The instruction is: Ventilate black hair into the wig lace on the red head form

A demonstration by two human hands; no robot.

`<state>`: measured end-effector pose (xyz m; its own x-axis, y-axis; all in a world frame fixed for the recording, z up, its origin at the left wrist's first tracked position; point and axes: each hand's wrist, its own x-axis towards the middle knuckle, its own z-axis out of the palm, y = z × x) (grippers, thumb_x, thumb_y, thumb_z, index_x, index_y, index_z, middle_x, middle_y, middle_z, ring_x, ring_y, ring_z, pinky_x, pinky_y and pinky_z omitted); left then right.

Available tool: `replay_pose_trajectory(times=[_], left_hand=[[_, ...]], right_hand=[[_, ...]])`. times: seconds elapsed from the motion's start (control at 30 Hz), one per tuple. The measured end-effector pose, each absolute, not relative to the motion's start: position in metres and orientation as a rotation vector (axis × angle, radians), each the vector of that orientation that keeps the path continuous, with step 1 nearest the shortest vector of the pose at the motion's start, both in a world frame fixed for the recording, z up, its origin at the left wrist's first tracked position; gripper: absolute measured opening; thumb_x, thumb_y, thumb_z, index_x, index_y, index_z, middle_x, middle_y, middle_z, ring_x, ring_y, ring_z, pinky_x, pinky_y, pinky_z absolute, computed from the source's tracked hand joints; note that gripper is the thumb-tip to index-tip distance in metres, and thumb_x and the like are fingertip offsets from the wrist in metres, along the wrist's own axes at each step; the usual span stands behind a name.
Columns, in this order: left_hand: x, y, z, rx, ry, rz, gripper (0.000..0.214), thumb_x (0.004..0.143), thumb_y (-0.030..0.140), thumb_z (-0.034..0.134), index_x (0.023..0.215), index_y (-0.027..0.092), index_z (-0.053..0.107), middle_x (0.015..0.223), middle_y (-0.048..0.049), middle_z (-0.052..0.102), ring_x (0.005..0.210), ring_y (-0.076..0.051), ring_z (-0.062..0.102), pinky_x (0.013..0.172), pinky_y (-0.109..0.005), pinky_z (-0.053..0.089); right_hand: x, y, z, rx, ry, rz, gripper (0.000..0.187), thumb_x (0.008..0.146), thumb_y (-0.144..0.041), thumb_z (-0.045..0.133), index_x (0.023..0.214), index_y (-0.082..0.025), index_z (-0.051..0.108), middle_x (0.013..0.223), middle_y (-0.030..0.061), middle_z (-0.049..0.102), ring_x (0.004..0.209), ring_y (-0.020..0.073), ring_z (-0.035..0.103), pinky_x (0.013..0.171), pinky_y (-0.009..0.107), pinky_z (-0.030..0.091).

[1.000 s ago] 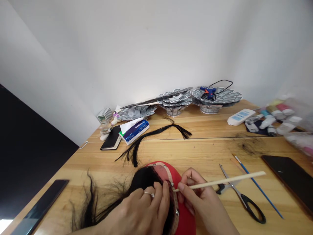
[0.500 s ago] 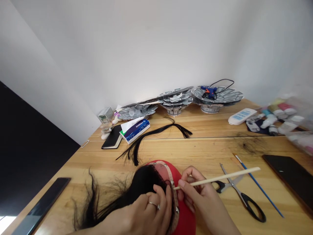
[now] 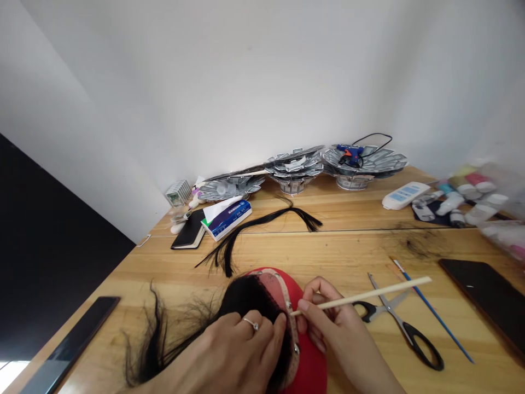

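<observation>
A wig of long black hair [image 3: 246,295] lies over a red rounded form [image 3: 314,361], its pale edge band [image 3: 286,290] held by metal pins. Pinkish netting [image 3: 274,293] shows between the hair and the band. My left hand [image 3: 241,350], with a ring, rests on the hair, fingers bent and pressed together near the band; the fingertips are partly hidden. My right hand [image 3: 334,323] pinches a pale wooden stick [image 3: 369,294] low down. The stick's lower end meets the band beside my left fingertips; any fine point on it is too small to make out.
Scissors [image 3: 389,309], a blue paintbrush [image 3: 435,312] and a dark phone [image 3: 488,301] lie right; another dark flat device [image 3: 74,339] lies left. Beyond are a hair bundle [image 3: 262,219], tissue pack [image 3: 227,219], notebook [image 3: 189,230], grey petalled stands [image 3: 293,175], glue gun [image 3: 350,155] and bottles [image 3: 451,203].
My left fingers have curled in and shifted slightly along the hair by the band. The stick in my right hand has moved a little left, its far end slightly higher.
</observation>
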<state>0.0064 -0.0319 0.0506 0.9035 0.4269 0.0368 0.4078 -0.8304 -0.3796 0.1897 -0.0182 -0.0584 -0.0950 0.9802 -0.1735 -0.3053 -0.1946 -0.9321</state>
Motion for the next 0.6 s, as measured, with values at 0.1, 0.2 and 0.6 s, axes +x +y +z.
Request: replay_pose_trajectory(times=[0.1,0.2,0.6], left_hand=[[0.006,-0.030,0.050,-2.717,-0.621,0.105,0.030,0.098,0.014,0.048,0.123,0.007,0.062,0.096,-0.0059,0.076,0.077,-0.020,0.067,0.059,-0.032,0.045],[0.006,-0.027,0.048,-2.743,-0.612,0.139,0.031,0.098,0.015,0.048,0.124,0.007,0.062,0.097,-0.0071,0.076,0.077,-0.020,0.068,0.058,-0.032,0.046],[-0.006,-0.035,0.029,-2.641,-0.643,0.218,0.056,0.086,0.011,0.054,0.141,0.005,0.045,0.089,-0.0032,0.076,0.064,-0.020,0.067,0.048,-0.031,0.049]], right_hand=[[0.190,-0.018,-0.059,-1.060,-0.930,1.530,0.046,0.074,-0.061,0.075,0.073,-0.022,0.050,0.049,-0.0068,0.059,0.038,0.0052,0.037,0.040,0.017,0.024],[0.189,-0.018,-0.059,-1.059,-0.937,1.521,0.046,0.074,-0.061,0.074,0.073,-0.022,0.050,0.049,-0.0067,0.060,0.038,0.0054,0.037,0.039,0.018,0.024],[0.190,-0.019,-0.057,-1.074,-0.956,1.507,0.047,0.074,-0.062,0.073,0.072,-0.021,0.050,0.049,-0.0062,0.060,0.038,0.0059,0.038,0.040,0.018,0.025]])
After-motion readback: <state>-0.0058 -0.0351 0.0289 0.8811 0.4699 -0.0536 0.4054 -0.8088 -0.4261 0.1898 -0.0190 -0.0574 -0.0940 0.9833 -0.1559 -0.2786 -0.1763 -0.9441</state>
